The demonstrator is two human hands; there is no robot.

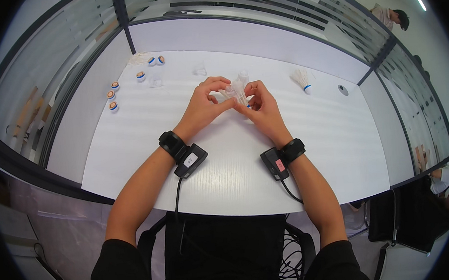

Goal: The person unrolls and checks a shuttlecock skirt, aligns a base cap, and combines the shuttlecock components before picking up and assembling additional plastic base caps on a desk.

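Over the middle of the white table, both hands are closed on a partly assembled shuttlecock [238, 91] with a translucent plastic skirt and pale ribs. My left hand [201, 106] grips its left side between thumb and fingers. From the other side, my right hand [266, 112] pinches it, and a bit of blue shows by those fingers. The fingers cover part of it. To the right lies another shuttlecock [302, 81], pale-ribbed with a blue band at its tip.
Several white shuttlecock heads with blue bands, such as this one [113, 107], stand at the left. Clear plastic pieces [199, 69] lie farther back, and thin pale sticks [139, 58] in the far left corner. A grey disc [343, 90] sits near the right partition [390, 123].
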